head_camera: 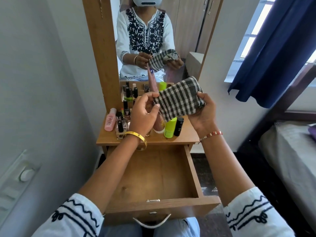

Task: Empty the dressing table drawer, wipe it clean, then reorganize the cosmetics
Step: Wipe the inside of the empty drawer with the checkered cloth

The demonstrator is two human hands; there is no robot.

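One bare wooden drawer [153, 170], open.

Drawer [191, 170]: matt wood-grain laminate, polished metal handle [151, 221]. Checked cloth [179, 100]: coarse woven. Nail polish bottles [120, 125]: glossy glass, plastic caps.

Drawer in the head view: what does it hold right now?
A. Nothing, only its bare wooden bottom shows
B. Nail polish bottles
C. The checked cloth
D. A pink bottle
A: the open drawer shows only bare wood inside, the bottles stand on the tabletop above it, and the checked cloth is held up between the left hand and right hand.
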